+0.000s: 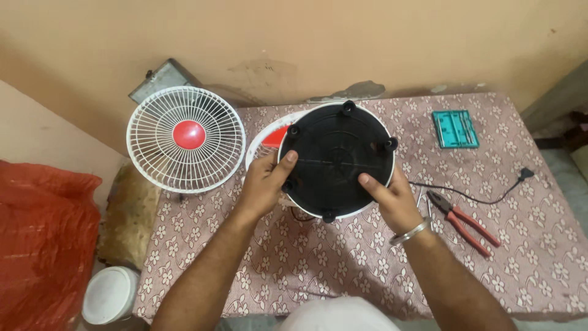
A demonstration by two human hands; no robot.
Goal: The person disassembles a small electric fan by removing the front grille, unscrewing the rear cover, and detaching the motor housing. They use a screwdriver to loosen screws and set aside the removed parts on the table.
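Observation:
Both my hands hold a round fan base (335, 159) tipped up so its black underside with small rubber feet faces me; a white rim shows around it. My left hand (264, 182) grips its left edge, thumb on the black face. My right hand (392, 197), with a metal bangle at the wrist, grips the lower right edge, thumb also on the face. Behind the base, a white fan part with red (269, 140) is partly hidden.
A white wire fan grille with a red centre (186, 138) stands at the table's left edge. Red-handled pliers (464, 222), a black cord with plug (490, 197) and a teal tool case (455, 129) lie right on the floral cloth (343, 263). A red bag (43, 245) and white bucket (111, 294) sit on the floor.

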